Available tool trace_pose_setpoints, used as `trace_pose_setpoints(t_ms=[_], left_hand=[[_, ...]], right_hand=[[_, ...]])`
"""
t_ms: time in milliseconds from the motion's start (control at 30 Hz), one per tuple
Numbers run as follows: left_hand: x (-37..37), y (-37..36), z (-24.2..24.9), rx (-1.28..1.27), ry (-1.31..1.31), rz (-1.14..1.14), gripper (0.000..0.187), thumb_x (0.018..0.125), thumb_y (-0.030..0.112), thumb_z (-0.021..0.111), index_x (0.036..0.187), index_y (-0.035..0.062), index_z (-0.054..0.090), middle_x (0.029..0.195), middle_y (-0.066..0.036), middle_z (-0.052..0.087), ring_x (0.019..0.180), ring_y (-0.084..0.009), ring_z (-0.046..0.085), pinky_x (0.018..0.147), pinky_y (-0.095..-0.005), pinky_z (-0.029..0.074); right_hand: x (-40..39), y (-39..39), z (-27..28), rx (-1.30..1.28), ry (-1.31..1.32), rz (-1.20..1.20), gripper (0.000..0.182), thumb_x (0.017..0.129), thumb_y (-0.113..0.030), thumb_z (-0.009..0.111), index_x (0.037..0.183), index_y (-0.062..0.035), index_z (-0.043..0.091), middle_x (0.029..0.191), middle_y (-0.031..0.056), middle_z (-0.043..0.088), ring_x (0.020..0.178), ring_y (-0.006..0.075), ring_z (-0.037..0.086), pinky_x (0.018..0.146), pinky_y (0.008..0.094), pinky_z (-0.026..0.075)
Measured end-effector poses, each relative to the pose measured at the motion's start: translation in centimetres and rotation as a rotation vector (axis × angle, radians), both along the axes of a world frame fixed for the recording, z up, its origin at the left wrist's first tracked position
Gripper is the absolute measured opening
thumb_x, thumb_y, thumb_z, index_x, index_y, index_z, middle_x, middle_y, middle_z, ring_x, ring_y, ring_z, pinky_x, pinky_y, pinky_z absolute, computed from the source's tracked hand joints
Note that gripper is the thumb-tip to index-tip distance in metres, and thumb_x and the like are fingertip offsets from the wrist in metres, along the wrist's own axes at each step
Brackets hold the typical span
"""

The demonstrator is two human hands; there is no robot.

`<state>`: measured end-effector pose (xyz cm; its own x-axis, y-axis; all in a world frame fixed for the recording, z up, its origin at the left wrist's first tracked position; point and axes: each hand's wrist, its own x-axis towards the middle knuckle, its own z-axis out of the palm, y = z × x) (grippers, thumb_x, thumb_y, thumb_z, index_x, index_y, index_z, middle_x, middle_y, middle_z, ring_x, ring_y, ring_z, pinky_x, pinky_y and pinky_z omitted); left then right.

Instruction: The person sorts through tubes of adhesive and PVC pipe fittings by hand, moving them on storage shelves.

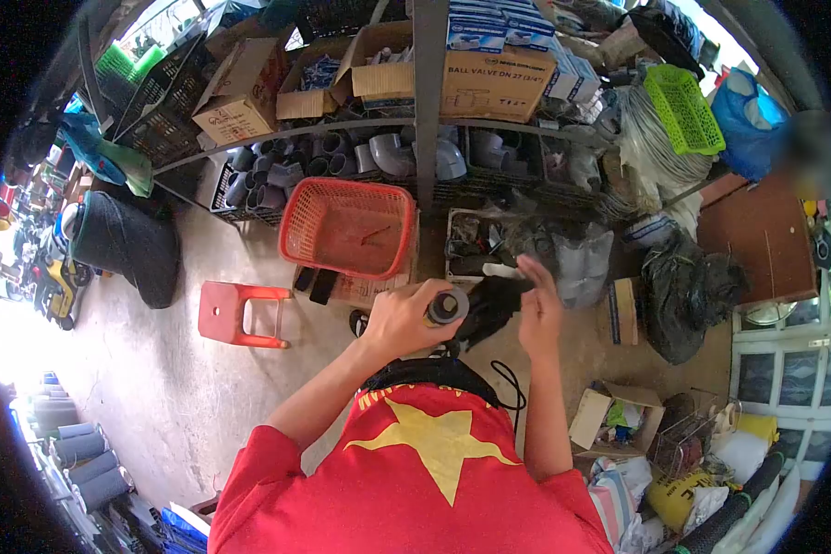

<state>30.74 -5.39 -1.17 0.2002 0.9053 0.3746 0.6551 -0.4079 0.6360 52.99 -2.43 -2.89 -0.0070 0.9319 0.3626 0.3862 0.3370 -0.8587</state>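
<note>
My left hand (399, 320) is closed round a dark cylindrical object (447, 307). It is seen end-on, with a grey rim and a black knob in the middle; its exact kind does not show. Off to the right, my right hand (539, 312) is raised with its fingers stretched out, holding nothing visible. Below and between the hands is a dark, crumpled-looking black patch (491, 309) that I cannot identify. A red plastic basket (346, 270) stands just beyond my left hand, on top of a cardboard box.
Shelves ahead carry grey pipe elbows (392, 154) and a ball valve carton (492, 85). A red stool (222, 312) stands on the left floor. At right are a black plastic bag (676, 305), an open cardboard box (589, 418) and a green basket (681, 108).
</note>
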Motion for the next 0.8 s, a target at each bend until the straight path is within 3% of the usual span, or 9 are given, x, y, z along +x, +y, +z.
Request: trace_pose_setpoints(t_ms=[133, 233, 333, 433, 533, 633, 667, 800], left_hand=[[0.1, 0.2, 0.1, 0.017, 0.045, -0.011, 0.044, 0.068, 0.032, 0.075, 0.102, 0.0104, 0.058, 0.077, -0.011, 0.065, 0.068, -0.0305, 0.064, 0.058, -0.039, 0.051], [0.0, 0.5, 0.3, -0.017, 0.097, -0.028, 0.044, 0.068, 0.034, 0.075, 0.101, 0.0096, 0.057, 0.076, -0.012, 0.065, 0.067, -0.031, 0.064, 0.057, -0.0394, 0.051], [0.0, 1.0, -0.3, -0.008, 0.112, -0.046, 0.044, 0.068, 0.035, 0.074, 0.1, 0.009, 0.057, 0.076, -0.011, 0.064, 0.067, -0.0311, 0.063, 0.057, -0.0399, 0.05], [0.1, 1.2, -0.7, -0.038, 0.141, -0.06, 0.045, 0.068, 0.035, 0.074, 0.1, 0.0088, 0.056, 0.076, -0.012, 0.064, 0.067, -0.0312, 0.063, 0.056, -0.0402, 0.05], [0.2, 1.7, -0.6, -0.054, 0.174, -0.08, 0.046, 0.068, 0.035, 0.074, 0.101, 0.0089, 0.056, 0.075, -0.012, 0.064, 0.067, -0.0312, 0.064, 0.056, -0.0403, 0.05], [0.2, 1.9, -0.7, -0.071, 0.189, -0.078, 0.046, 0.068, 0.035, 0.074, 0.101, 0.0087, 0.056, 0.074, -0.012, 0.064, 0.066, -0.0313, 0.064, 0.055, -0.0402, 0.05], [0.1, 2.0, -0.6, -0.076, 0.194, -0.076, 0.046, 0.068, 0.035, 0.074, 0.101, 0.0086, 0.056, 0.074, -0.012, 0.064, 0.066, -0.0313, 0.064, 0.055, -0.0402, 0.05], [-0.1, 2.3, -1.4, -0.074, 0.189, -0.076, 0.046, 0.068, 0.036, 0.074, 0.101, 0.0084, 0.056, 0.074, -0.012, 0.064, 0.065, -0.0312, 0.063, 0.055, -0.0402, 0.05]], right_hand=[[0.4, 0.2, 1.2, 0.305, -0.418, 0.102, 0.039, 0.078, 0.003, 0.057, 0.115, -0.0094, 0.063, 0.109, 0.01, 0.062, 0.086, 0.0267, 0.062, 0.076, 0.034, 0.048], [0.5, 0.1, 0.8, 0.231, -0.184, 0.073, 0.042, 0.072, 0.008, 0.057, 0.11, -0.0052, 0.064, 0.097, 0.0134, 0.066, 0.091, 0.0319, 0.063, 0.083, 0.0355, 0.048], [0.2, 0.6, 0.9, 0.25, -0.21, 0.004, 0.031, 0.069, 0.007, 0.062, 0.099, -0.003, 0.066, 0.093, 0.0134, 0.066, 0.086, 0.0306, 0.063, 0.078, 0.0366, 0.049], [-0.3, 0.8, 0.7, 0.175, -0.413, -0.008, 0.014, 0.07, -0.001, 0.067, 0.082, -0.0036, 0.062, 0.08, 0.0128, 0.062, 0.076, 0.0315, 0.059, 0.066, 0.0398, 0.046], [-0.9, 1.3, 1.4, 0.217, -0.371, 0.018, 0.016, 0.076, -0.007, 0.068, 0.073, 0.0002, 0.054, 0.073, 0.0144, 0.057, 0.069, 0.0288, 0.057, 0.06, 0.037, 0.042], [0.1, 2.0, -0.4, -0.142, -0.082, 0.012, 0.025, 0.083, -0.015, 0.067, 0.072, 0.0028, 0.052, 0.072, 0.0138, 0.055, 0.066, 0.0251, 0.054, 0.06, 0.0354, 0.042], [0.8, 2.2, -0.8, -0.233, -0.161, 0.01, 0.025, 0.087, -0.019, 0.064, 0.077, 0.0034, 0.058, 0.067, 0.0111, 0.052, 0.062, 0.0211, 0.05, 0.058, 0.0349, 0.041], [0.4, 1.6, -0.6, -0.138, -0.243, -0.09, 0.016, 0.085, -0.016, 0.066, 0.09, -0.0008, 0.066, 0.069, 0.0096, 0.05, 0.061, 0.0233, 0.049, 0.057, 0.0358, 0.04]])
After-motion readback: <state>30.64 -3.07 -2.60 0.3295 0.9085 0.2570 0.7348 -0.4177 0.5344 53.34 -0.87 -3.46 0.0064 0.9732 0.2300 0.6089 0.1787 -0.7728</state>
